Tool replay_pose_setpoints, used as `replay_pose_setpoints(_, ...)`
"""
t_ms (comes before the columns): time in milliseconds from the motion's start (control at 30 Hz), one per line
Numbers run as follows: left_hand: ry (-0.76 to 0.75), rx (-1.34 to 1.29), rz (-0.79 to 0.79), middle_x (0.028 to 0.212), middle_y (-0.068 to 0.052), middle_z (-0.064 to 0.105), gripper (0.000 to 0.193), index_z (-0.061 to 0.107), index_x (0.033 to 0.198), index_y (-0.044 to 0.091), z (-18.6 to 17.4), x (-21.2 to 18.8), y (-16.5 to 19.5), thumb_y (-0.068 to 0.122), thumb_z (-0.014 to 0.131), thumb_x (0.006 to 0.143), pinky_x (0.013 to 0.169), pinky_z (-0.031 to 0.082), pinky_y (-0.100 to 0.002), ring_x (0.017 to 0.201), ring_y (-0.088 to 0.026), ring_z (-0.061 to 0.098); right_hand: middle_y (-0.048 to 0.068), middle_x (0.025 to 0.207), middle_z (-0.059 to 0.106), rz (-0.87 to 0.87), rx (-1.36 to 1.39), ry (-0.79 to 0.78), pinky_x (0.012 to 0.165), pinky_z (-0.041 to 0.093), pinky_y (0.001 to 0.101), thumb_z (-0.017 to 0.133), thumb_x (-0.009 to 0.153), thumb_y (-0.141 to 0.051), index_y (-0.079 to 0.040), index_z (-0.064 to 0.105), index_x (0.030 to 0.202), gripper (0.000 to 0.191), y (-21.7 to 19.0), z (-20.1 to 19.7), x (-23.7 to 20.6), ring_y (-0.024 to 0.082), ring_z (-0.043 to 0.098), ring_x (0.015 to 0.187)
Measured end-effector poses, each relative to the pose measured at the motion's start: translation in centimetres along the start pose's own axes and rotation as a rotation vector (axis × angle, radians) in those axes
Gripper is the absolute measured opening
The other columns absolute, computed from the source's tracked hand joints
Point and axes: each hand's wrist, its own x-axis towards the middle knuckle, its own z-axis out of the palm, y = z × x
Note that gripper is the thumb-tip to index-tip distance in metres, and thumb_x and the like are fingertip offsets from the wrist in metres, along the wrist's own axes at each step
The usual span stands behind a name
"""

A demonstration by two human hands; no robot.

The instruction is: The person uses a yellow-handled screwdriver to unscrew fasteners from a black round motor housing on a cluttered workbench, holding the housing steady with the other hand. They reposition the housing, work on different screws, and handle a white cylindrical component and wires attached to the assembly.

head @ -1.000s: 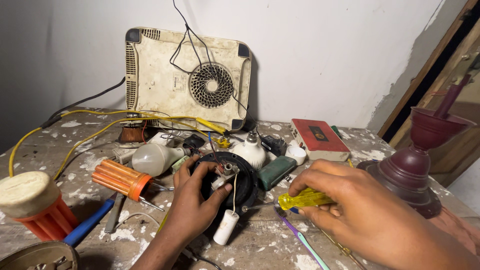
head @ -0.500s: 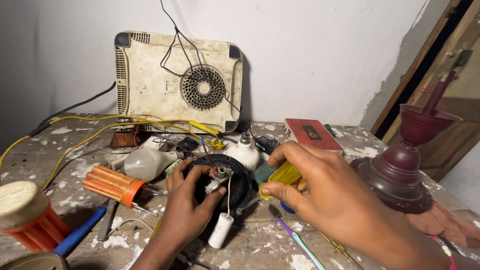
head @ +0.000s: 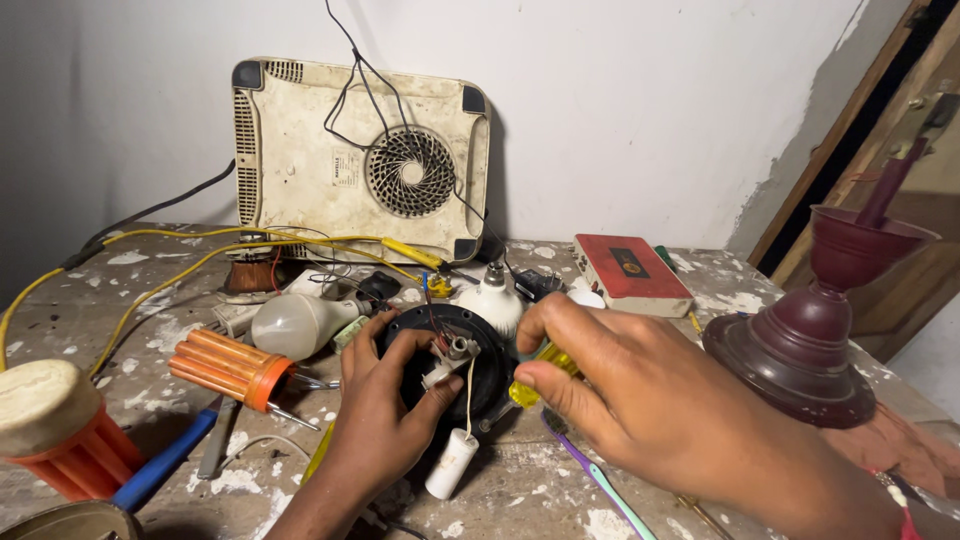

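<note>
Your right hand (head: 640, 400) grips a yellow screwdriver (head: 535, 372), tip hidden; your left hand (head: 385, 410) clasps the black motor housing (head: 470, 355).

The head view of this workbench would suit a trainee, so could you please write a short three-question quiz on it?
1. True or false: the right hand holds a yellow-handled screwdriver.
2. What does the left hand grip? A) round black motor part B) red box C) white bulb
3. What hangs by a wire from the motor part?

Key: 1 true; 2 A; 3 a small white cylinder, lying on the bench.
</note>
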Motion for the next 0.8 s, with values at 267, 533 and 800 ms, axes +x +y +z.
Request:
replay_pose_setpoints(267, -0.001, 0.009, -0.029, 0.146, -0.024, 0.041, 0.05, 0.065, 0.12, 0.012, 0.4, 0.1, -0.7, 0.029, 0.084, 0.077, 0.11, 0.033, -0.052, 0.138, -0.044, 0.034, 0.01, 0.102, 0.069, -0.156, 0.054, -0.065, 0.078, 0.052, 0.0409, 0.058, 0.102, -0.035, -0.01, 0.057, 0.122, 0.031, 0.5, -0.3, -1.2, 0.031, 0.068, 0.097)
replay_pose_setpoints(533, 0.004, -0.024, -0.059, 0.146, -0.023, 0.041, 0.048, 0.065, 0.117, 0.013, 0.6, 0.0, -1.3, 0.028, 0.084, 0.076, 0.111, 0.033, -0.051, 0.14, -0.042, 0.034, 0.009, 0.104, 0.071, 0.019, 0.065, 0.032, 0.077, 0.054, 0.0388, 0.061, 0.097, -0.043, -0.011, 0.057, 0.131, 0.046, 0.9, -0.3, 0.1, 0.022, 0.071, 0.092)
replay_pose_setpoints(800, -0.001, -0.03, -0.078, 0.147, -0.024, 0.039, 0.048, 0.065, 0.118, 0.013, 0.8, 0.1, -1.4, 0.027, 0.084, 0.076, 0.111, 0.032, -0.05, 0.14, -0.043, 0.033, 0.012, 0.106, 0.056, -0.009, 0.13, 0.164, 0.077, 0.051, 0.0408, 0.056, 0.1, -0.038, -0.01, 0.057, 0.135, 0.045, 1.1, 0.3, 1.0, 0.025, 0.062, 0.088)
